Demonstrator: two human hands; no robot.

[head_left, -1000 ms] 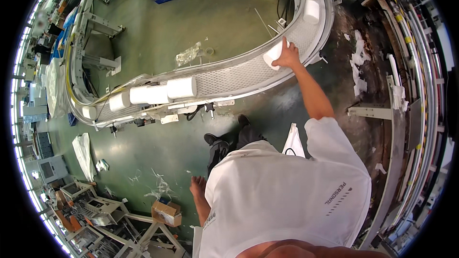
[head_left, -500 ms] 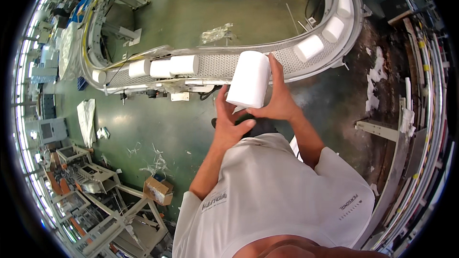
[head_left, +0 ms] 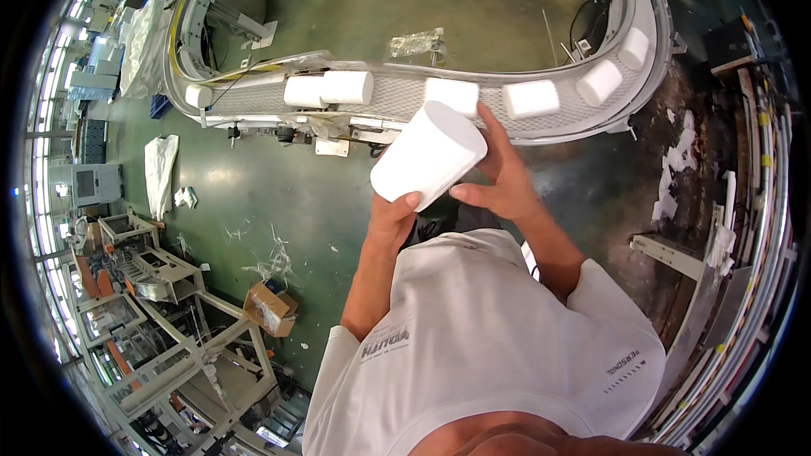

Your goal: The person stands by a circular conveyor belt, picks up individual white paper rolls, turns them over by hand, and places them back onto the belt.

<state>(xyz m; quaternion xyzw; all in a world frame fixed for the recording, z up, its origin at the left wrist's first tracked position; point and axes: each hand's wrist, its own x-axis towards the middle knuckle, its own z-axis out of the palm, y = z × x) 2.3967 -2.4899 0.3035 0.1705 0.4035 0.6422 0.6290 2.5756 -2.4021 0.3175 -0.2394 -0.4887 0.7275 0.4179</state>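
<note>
A plain white cylindrical roll (head_left: pixel 431 152), seemingly of soft paper, is held in front of my body at the near side of a conveyor. It lies tilted, with its round end up and to the right. My left hand (head_left: pixel 394 215) grips the lower left end, thumb on the near edge and the fingers mostly hidden beneath. Around the right end curves my right hand (head_left: pixel 507 184), its thumb by the lower rim and its forefinger at the upper side. Just beyond, another white roll (head_left: pixel 452 95) lies on the belt, partly covered by the held one.
The curved conveyor (head_left: pixel 397 93) crosses ahead and carries several more white rolls (head_left: pixel 530 99). An open cardboard box (head_left: pixel 270 311) stands on the floor at lower left, near metal frames (head_left: pixel 215 350). White scraps (head_left: pixel 676 160) and a metal rail (head_left: pixel 667 253) are at right.
The held roll has turned from nearly upright to leaning right, and my left hand has closed on its lower end. Rolls on the belt's right part have come further left. The view has shifted slightly.
</note>
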